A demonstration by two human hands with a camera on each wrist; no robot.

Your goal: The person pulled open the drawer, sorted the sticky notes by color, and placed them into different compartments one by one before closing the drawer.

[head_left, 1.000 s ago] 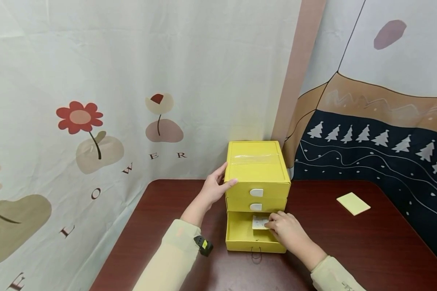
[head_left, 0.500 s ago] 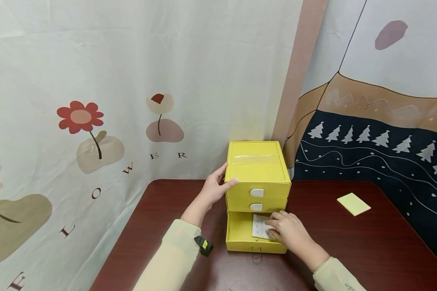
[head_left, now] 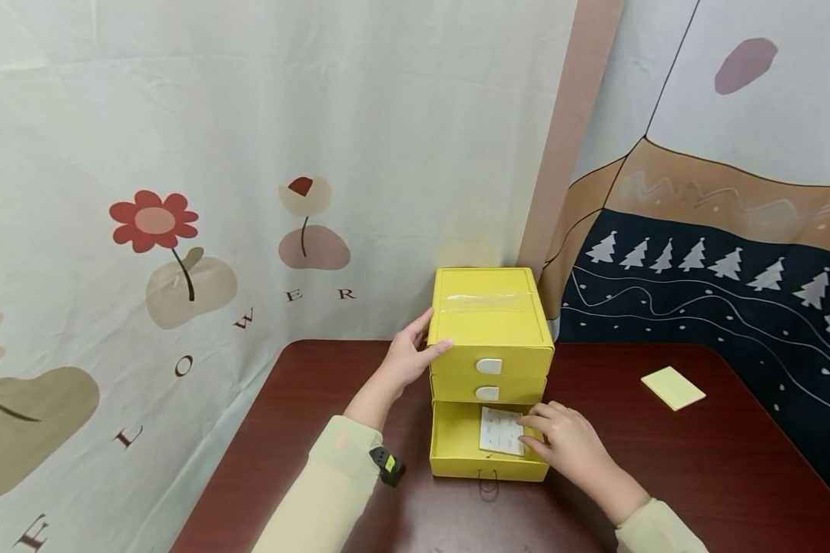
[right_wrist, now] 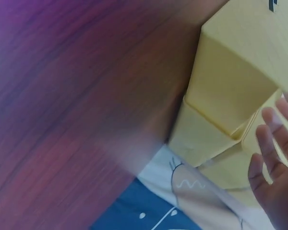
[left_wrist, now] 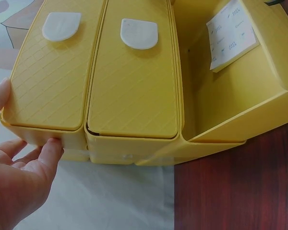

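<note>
A yellow three-drawer box (head_left: 491, 307) stands on the table with its bottom drawer (head_left: 449, 438) pulled out. In that drawer lies a sticky note pad (head_left: 501, 430), its white printed side up; the left wrist view shows this pad (left_wrist: 233, 36) with no fingers on it. My right hand (head_left: 570, 442) hovers at the drawer's right side, fingers spread and loosely bent, fingertips right by the pad's edge. My left hand (head_left: 406, 359) rests against the box's upper left side, thumb at the front corner; the left wrist view shows its fingers (left_wrist: 50, 151) touching the side.
A pale yellow sticky note pad (head_left: 672, 388) lies on the dark red table (head_left: 615, 384) to the right. The two upper drawers with white pull tabs (head_left: 488, 366) are closed. A thin dark loop (head_left: 488, 485) hangs at the bottom drawer's front. A printed curtain (head_left: 387, 153) hangs behind.
The sticky note pad, tilted in my right hand at first, now lies flat in the bottom drawer. My right hand has let go and drawn back to the right. The left hand stays put.
</note>
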